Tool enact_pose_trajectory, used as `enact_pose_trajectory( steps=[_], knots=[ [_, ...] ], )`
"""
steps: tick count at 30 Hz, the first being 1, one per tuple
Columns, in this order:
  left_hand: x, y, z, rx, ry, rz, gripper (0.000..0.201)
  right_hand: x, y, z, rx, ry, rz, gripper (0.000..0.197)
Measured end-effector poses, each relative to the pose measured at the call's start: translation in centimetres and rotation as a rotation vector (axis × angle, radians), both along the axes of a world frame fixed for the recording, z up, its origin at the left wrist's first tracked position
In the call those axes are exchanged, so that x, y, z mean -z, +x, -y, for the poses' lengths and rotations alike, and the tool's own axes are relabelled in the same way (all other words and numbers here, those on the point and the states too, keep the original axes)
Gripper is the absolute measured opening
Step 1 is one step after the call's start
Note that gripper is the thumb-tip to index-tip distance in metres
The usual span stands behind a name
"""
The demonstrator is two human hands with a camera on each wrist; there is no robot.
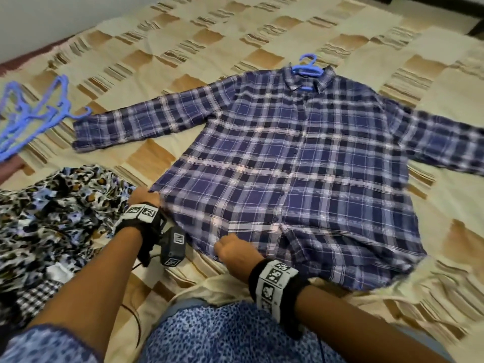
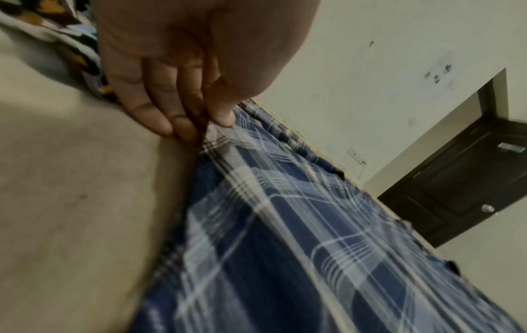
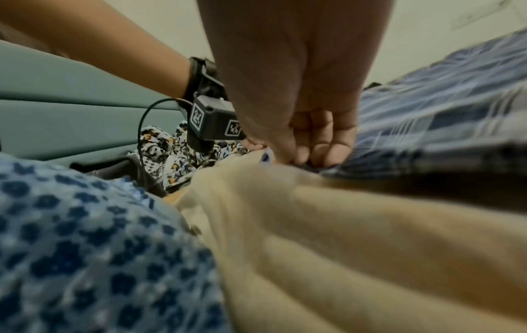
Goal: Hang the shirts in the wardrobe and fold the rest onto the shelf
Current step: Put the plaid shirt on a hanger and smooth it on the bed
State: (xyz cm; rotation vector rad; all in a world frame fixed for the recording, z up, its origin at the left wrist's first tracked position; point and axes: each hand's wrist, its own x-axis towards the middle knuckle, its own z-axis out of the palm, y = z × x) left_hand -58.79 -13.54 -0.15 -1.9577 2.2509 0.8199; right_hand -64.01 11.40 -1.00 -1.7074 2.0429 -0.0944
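As shirt (image 1: 288,158) lies, checked bedspread (image 1: 183,35) (wall (image 2: 370,56) behind)

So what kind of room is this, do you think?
Most likely a bedroom: a plaid shirt is spread over a checked bedspread, loose blue hangers lie nearby, and a dark door is set in the wall.

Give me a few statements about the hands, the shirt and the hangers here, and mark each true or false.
1. The blue-and-white plaid shirt lies spread flat on the beige checked bedspread. True.
2. A blue plastic hanger sits inside its collar. True.
3. The left hand grips a hanger. False: it pinches the shirt's hem corner.
4. The right hand rests empty on the bedspread. False: it pinches the shirt's bottom hem.
5. Spare blue hangers lie to the left. True.
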Motion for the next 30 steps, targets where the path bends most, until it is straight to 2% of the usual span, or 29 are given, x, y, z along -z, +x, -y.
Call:
enact_pose_trajectory(
  steps=[4,7,9,12,14,16,17,19,21,23,26,28,30],
  knots=[
    [0.4,-0.4,-0.2,0.003,-0.060,0.064,0.037,0.5,0.2,0.8,0.018,0.082,0.040,0.028],
    [0.1,-1.2,-2.1,-0.002,-0.113,0.086,0.052,-0.1,-1.4,-0.3,0.038,0.044,0.144,0.026],
    [-0.8,-1.7,-3.5,0.038,-0.180,0.117,0.061,-1.6,-3.9,-2.0,0.100,0.018,0.131,0.025],
    [-2.5,-3.8,-5.8,0.227,-0.321,0.257,0.073,-4.4,-8.6,-6.2,0.132,0.056,0.031,0.024],
    [-3.2,-6.1,-8.5,0.467,-0.386,0.298,0.056,-5.3,-11.3,-9.2,0.108,0.184,-0.045,0.037],
    [-3.6,-8.8,-12.2,0.724,-0.315,0.266,0.033,-5.1,-12.4,-11.4,0.079,0.321,-0.081,0.048],
    [-3.7,-10.1,-14.2,0.806,-0.223,0.238,0.025,-4.7,-12.4,-11.9,0.058,0.354,-0.097,0.042],
    [-3.8,-12.0,-17.6,0.874,-0.022,0.188,0.019,-4.2,-11.6,-12.1,0.059,0.349,-0.099,0.020],
    [-3.7,-13.2,-20.2,0.917,0.167,0.144,0.019,-4.1,-10.8,-11.8,0.121,0.288,-0.055,0.017],
    [-3.4,-13.3,-22.1,1.025,0.303,0.137,0.011,-5.0,-10.5,-11.6,0.189,0.251,0.110,0.016],
    [-3.1,-12.3,-24.2,1.206,0.331,0.246,0.011,-7.2,-12.3,-13.8,0.207,0.274,0.349,0.017],
    [-3.0,-11.5,-25.1,1.297,0.415,0.375,0.020,-7.9,-15.0,-16.6,0.212,0.269,0.255,0.018],
    [-3.2,-11.2,-26.1,1.397,0.337,0.574,0.038,-7.5,-18.0,-20.4,0.236,0.290,0.077,0.015]
  ],
)
